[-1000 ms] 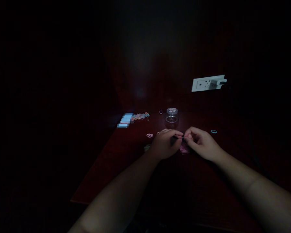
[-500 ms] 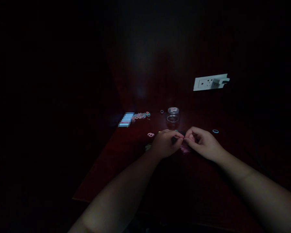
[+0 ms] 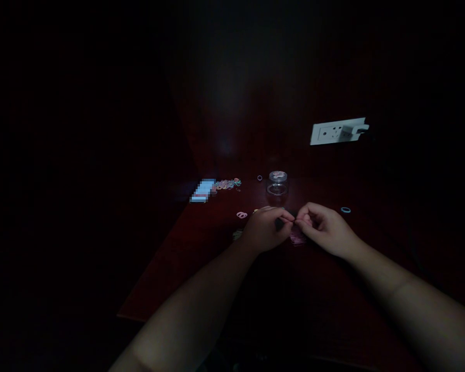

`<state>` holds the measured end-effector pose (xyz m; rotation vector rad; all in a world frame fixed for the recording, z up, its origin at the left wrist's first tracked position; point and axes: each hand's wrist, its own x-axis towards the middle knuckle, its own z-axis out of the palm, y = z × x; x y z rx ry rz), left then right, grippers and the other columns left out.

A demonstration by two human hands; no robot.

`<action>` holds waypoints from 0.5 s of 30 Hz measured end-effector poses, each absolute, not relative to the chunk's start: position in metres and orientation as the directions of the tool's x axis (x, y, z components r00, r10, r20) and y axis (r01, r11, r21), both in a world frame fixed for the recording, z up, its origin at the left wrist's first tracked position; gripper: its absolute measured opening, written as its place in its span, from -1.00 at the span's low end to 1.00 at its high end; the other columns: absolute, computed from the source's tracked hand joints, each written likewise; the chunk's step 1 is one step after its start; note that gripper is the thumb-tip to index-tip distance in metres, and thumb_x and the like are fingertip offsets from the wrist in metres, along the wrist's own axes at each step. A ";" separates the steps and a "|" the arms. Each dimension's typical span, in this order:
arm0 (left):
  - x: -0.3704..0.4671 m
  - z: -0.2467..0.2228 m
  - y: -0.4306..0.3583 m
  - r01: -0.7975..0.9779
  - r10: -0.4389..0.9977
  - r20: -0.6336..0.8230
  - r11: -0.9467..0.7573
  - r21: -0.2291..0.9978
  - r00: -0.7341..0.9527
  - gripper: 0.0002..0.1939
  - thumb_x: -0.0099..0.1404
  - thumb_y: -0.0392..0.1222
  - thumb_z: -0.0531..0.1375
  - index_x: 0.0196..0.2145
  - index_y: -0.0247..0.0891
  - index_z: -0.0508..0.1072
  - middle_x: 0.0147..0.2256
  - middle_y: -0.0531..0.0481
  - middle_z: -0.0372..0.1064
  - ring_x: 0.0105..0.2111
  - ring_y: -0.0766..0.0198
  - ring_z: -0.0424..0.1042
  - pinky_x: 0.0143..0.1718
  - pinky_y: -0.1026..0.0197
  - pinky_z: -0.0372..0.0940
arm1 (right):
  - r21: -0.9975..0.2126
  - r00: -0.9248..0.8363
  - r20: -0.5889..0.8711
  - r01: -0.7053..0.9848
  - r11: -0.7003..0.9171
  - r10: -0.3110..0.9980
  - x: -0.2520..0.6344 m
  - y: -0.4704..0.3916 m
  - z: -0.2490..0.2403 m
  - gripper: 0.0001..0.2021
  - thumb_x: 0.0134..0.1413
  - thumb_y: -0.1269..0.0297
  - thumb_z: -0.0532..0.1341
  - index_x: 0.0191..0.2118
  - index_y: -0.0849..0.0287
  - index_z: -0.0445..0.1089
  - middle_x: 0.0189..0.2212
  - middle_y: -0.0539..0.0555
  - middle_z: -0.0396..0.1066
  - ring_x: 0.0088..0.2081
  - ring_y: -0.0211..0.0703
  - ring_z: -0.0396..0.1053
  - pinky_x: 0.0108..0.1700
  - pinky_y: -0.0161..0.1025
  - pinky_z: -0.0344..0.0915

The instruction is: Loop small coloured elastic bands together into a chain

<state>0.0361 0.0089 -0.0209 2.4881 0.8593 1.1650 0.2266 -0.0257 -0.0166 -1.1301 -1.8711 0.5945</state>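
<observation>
My left hand (image 3: 268,229) and my right hand (image 3: 323,227) meet fingertip to fingertip over the dark red table, each closed in a pinch. Whatever lies between the fingertips is too small and dark to make out. Just below them is a pink bundle of thin bands (image 3: 297,237), partly behind my fingers. A pale bundle (image 3: 237,235) shows beside my left wrist. Pink hair ties (image 3: 242,215) lie to the left of that hand, and a bit of yellow peeks out behind it. To the right of my right hand rests a blue hair tie (image 3: 345,210).
A clear lidded jar (image 3: 277,185) stands behind my hands. At the back left, a heap of colourful hair ties (image 3: 228,184) lies beside a lit, blurred screen (image 3: 203,190). A wall socket (image 3: 338,132) holds a plug. The table's left edge (image 3: 155,254) runs diagonally; the surroundings are very dark.
The view has shifted very slightly. Both hands keep the same pinched pose at the same place, and nothing on the table has visibly moved.
</observation>
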 end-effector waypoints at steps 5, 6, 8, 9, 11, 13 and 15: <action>0.036 -0.018 0.007 0.402 0.609 0.598 -0.793 0.457 0.521 -0.89 0.20 -0.27 0.20 -0.29 -0.17 0.50 -0.33 0.05 0.52 -0.30 0.26 0.46 -0.17 0.15 0.33 | -0.743 -0.247 0.426 0.455 0.492 0.871 0.227 -0.025 -0.018 -0.90 0.14 0.26 0.20 -0.36 0.14 0.30 -0.57 -0.08 0.18 -0.53 -0.28 0.13 -0.49 -0.32 0.14; 0.036 -0.018 0.007 0.405 0.612 0.596 -0.791 0.459 0.519 -0.89 0.20 -0.27 0.20 -0.30 -0.17 0.50 -0.33 0.05 0.52 -0.30 0.26 0.45 -0.18 0.16 0.32 | -0.739 -0.248 0.429 0.457 0.495 0.869 0.227 -0.025 -0.018 -0.90 0.13 0.26 0.20 -0.35 0.15 0.30 -0.57 -0.07 0.18 -0.53 -0.29 0.13 -0.49 -0.32 0.14; 0.036 -0.017 0.007 0.412 0.619 0.593 -0.785 0.462 0.515 -0.91 0.20 -0.28 0.19 -0.31 -0.18 0.49 -0.34 0.05 0.51 -0.31 0.25 0.45 -0.18 0.16 0.32 | -0.730 -0.248 0.432 0.469 0.498 0.867 0.228 -0.024 -0.019 -0.92 0.13 0.28 0.20 -0.34 0.15 0.31 -0.56 -0.07 0.19 -0.52 -0.29 0.13 -0.49 -0.32 0.14; 0.036 -0.017 0.007 0.415 0.621 0.594 -0.784 0.462 0.512 -0.92 0.19 -0.28 0.19 -0.33 -0.19 0.48 -0.35 0.04 0.50 -0.31 0.25 0.44 -0.19 0.16 0.32 | -0.725 -0.249 0.433 0.475 0.499 0.866 0.229 -0.024 -0.019 -0.93 0.12 0.29 0.20 -0.34 0.15 0.31 -0.56 -0.07 0.19 -0.52 -0.29 0.13 -0.48 -0.32 0.14; 0.035 -0.017 0.007 0.417 0.620 0.598 -0.784 0.459 0.508 -0.94 0.19 -0.27 0.19 -0.35 -0.20 0.47 -0.37 0.04 0.49 -0.33 0.26 0.43 -0.21 0.18 0.31 | -0.716 -0.253 0.434 0.485 0.502 0.865 0.230 -0.024 -0.020 -0.94 0.12 0.31 0.20 -0.33 0.15 0.31 -0.56 -0.06 0.20 -0.52 -0.29 0.14 -0.48 -0.32 0.14; 0.035 -0.017 0.007 0.415 0.616 0.603 -0.788 0.456 0.507 -0.97 0.19 -0.27 0.19 -0.38 -0.21 0.45 -0.39 0.05 0.47 -0.35 0.28 0.42 -0.23 0.20 0.30 | -0.715 -0.260 0.433 0.485 0.504 0.863 0.231 -0.024 -0.020 -0.95 0.11 0.32 0.20 -0.34 0.15 0.31 -0.55 -0.06 0.21 -0.51 -0.29 0.14 -0.48 -0.32 0.14; 0.035 -0.016 0.007 0.414 0.615 0.604 -0.788 0.456 0.506 -0.98 0.19 -0.26 0.19 -0.39 -0.22 0.44 -0.40 0.05 0.46 -0.36 0.29 0.41 -0.24 0.21 0.29 | -0.718 -0.264 0.435 0.475 0.508 0.861 0.231 -0.024 -0.020 -0.95 0.11 0.33 0.19 -0.35 0.14 0.30 -0.55 -0.06 0.20 -0.51 -0.28 0.14 -0.47 -0.32 0.14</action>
